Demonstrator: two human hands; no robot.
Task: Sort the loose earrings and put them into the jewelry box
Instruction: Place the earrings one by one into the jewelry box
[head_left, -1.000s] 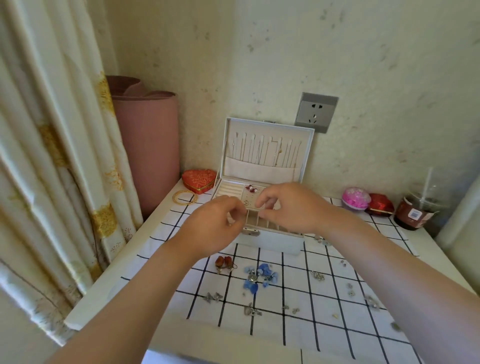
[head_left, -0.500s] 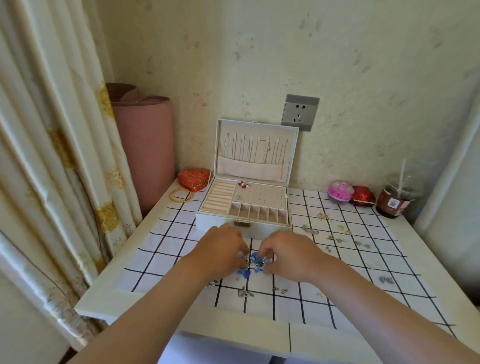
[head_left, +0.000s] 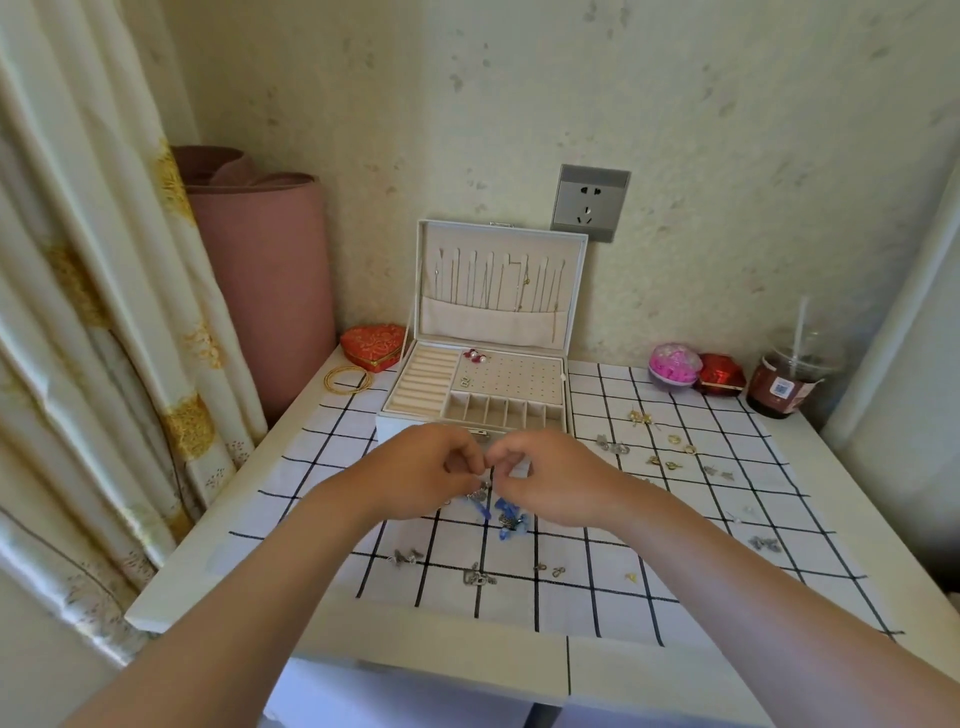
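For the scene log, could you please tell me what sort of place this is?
Probably a home corner: a curtain, a wall socket, and a jewelry box on a small table.

Left hand (head_left: 422, 470), right hand (head_left: 557, 475): curled, close.

Jewelry box (head_left: 506, 410) sits behind earrings (head_left: 478, 578) on the table (head_left: 218, 571).

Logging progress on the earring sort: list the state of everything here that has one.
jewelry box: open, lid upright.
left hand: fingers curled, pinching blue earring.
right hand: fingers curled, pinching the same earring.
blue earring: held between both hands.
heart box: closed.
drink cup: lidded, straw in.
socket: nothing plugged in.
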